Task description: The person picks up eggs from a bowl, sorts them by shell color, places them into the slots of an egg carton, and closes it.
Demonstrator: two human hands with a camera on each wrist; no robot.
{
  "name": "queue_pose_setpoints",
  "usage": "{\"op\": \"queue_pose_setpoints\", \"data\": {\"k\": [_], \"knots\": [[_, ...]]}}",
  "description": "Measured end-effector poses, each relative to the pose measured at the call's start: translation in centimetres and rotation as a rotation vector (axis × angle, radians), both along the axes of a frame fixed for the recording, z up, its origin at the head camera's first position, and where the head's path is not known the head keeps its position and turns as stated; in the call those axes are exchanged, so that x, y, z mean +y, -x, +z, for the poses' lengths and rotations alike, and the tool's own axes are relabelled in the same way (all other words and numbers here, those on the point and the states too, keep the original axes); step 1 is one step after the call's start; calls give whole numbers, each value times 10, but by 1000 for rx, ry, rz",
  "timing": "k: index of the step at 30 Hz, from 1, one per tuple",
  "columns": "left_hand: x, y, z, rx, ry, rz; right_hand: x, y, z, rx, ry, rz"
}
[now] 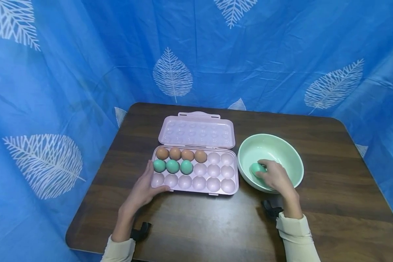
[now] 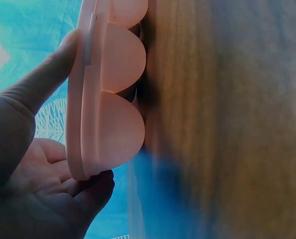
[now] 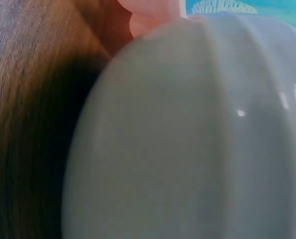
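Note:
A pink plastic egg carton (image 1: 199, 183) lies with its lid folded back. Several brown eggs (image 1: 175, 153) fill part of its back row, and green eggs (image 1: 173, 166) sit at the left of the middle row. My left hand (image 1: 144, 189) grips the carton's front left corner, thumb on the front edge and fingers along the left side. In the left wrist view, the thumb (image 2: 53, 69) presses on the rim. Inside the light green bowl (image 1: 296, 160), my right hand (image 1: 276, 176) pinches a green egg (image 1: 256, 168). The bowl's outer wall (image 3: 158, 134) hides that hand in the right wrist view.
The carton's lid (image 1: 197, 131) extends toward the back of the dark wooden table (image 1: 209, 222). The bowl stands right beside the carton's right end. A blue curtain (image 1: 216, 72) with white leaf prints hangs behind and at both sides.

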State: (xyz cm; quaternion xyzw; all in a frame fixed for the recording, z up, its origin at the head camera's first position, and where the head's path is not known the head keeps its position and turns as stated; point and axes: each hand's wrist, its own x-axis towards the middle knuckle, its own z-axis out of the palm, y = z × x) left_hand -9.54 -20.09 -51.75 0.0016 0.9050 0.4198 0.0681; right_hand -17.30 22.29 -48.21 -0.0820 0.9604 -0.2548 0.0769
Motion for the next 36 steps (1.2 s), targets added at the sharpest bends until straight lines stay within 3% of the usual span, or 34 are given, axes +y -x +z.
{"op": "queue_pose_setpoints", "data": {"k": [20,30,36], "knots": [[0,0,-1,6,4,-2,-7,8,-8,40,47,-4],[-1,1,-1,-8,7,-2,-8,3,-5,158,149,-50],[0,0,0,-11,13,2,-19,-4,-2,326,276,-71]]}}
